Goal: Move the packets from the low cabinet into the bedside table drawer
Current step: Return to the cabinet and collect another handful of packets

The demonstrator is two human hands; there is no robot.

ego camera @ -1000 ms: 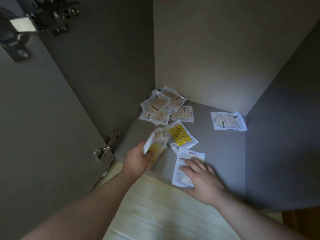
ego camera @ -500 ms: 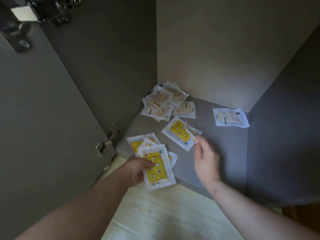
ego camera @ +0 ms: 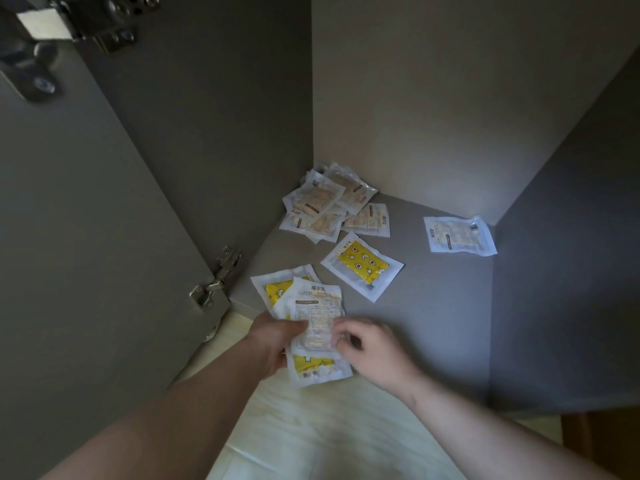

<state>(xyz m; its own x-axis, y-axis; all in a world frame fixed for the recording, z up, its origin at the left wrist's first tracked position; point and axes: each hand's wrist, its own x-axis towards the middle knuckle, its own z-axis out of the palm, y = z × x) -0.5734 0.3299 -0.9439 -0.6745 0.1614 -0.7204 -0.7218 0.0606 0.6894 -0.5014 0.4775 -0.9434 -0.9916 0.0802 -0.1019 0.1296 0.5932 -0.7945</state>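
Several flat, white-bordered plastic packets form a fanned stack (ego camera: 313,367), seen from the head camera at the front lip of the low cabinet. The stack hangs over the edge where the grey cabinet floor (ego camera: 433,323) meets the pale wooden room floor (ego camera: 311,427). The left hand (ego camera: 273,344) grips this stack from the left, with its thumb pressed across the face of the top pale packet (ego camera: 317,317). That packet shows a printed label panel and a beige filling. Yellow patterned packets peek out beneath it at the upper left and along the bottom. The right hand (ego camera: 374,348) has its fingers curled, and their tips pinch the right edge of the top pale packet.

Further in, a single yellow packet (ego camera: 362,265) with small cartoon prints lies flat on the cabinet floor, apart from the hands. An overlapping heap of beige packets (ego camera: 329,206) sits in the back left corner, against the cabinet walls. One lone whitish packet (ego camera: 459,235) lies well apart to the right, near the back right corner.

The open grey cabinet door (ego camera: 86,237) stands at the left. It has a lower metal hinge (ego camera: 216,282) and an upper metal hinge (ego camera: 69,22).
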